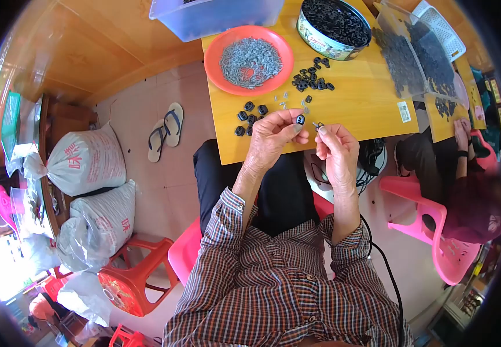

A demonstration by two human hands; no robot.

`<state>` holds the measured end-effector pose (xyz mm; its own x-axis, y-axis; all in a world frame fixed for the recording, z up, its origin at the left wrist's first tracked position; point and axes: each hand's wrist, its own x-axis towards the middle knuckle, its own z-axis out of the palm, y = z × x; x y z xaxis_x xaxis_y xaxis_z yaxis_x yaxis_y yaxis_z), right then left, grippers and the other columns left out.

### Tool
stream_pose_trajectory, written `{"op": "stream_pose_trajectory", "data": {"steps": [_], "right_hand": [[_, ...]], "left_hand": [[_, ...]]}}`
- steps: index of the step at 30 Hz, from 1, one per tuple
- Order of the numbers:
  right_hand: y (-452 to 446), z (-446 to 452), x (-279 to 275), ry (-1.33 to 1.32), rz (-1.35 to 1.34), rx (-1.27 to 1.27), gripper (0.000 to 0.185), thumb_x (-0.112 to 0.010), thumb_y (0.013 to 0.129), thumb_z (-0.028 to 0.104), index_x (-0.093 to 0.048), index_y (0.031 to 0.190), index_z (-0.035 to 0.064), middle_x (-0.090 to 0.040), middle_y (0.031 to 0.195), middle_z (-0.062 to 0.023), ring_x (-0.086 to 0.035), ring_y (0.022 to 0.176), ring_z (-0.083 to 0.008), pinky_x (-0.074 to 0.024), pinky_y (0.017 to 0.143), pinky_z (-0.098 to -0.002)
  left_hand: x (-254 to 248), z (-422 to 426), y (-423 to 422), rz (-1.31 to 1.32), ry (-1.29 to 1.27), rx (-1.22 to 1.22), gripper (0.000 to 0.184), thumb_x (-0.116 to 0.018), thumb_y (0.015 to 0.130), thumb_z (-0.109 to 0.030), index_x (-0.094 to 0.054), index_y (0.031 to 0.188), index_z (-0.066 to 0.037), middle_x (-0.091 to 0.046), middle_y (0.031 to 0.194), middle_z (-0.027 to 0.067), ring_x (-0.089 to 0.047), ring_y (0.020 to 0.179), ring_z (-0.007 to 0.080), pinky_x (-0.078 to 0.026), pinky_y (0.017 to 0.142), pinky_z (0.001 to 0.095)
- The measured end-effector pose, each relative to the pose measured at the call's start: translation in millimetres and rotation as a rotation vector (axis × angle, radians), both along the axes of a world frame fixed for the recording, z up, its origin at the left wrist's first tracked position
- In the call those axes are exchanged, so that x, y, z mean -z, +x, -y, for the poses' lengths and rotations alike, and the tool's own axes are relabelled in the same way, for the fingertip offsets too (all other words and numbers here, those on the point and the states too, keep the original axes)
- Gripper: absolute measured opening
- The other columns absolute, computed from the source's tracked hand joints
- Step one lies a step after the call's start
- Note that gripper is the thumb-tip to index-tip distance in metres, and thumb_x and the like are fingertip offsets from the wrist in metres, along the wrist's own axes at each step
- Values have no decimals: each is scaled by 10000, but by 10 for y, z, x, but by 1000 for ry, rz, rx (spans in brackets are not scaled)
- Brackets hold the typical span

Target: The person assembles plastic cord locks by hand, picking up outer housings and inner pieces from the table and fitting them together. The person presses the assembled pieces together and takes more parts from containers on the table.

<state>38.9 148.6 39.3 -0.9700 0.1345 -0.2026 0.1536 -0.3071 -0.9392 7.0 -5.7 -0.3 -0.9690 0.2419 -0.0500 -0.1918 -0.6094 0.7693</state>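
Observation:
My left hand [275,137] is over the front edge of the yellow table, its thumb and fingers closed on a small black part [300,119]. Just right of it, my right hand [338,151] pinches a small dark piece with a pale tip [318,125]. The two pieces are close but apart. Several black parts [249,106] lie left of my left hand, and a looser group of black pieces [313,85] lies farther back. A few grey screws [283,104] are scattered between them.
An orange-red plate [212,56] holds many grey screws. Behind are a round tin [331,48] of black pieces, a blue plastic bin [216,20] and a clear tray [399,61] of dark pieces. At the right, a co-worker's hand [462,133] rests by the table.

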Motion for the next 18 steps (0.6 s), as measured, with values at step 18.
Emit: {"op": "stream_pose_trajectory", "data": {"steps": [18], "right_hand": [[28, 114, 21, 162, -34, -12, 144, -662, 862, 153, -599, 806, 36, -585, 702, -9, -472, 520, -45, -338, 475, -174]], "left_hand": [[6, 59, 21, 53, 121, 103, 284, -564, 895, 25, -593, 1177, 2, -634, 875, 93, -626, 758, 164, -540, 702, 292]]}}
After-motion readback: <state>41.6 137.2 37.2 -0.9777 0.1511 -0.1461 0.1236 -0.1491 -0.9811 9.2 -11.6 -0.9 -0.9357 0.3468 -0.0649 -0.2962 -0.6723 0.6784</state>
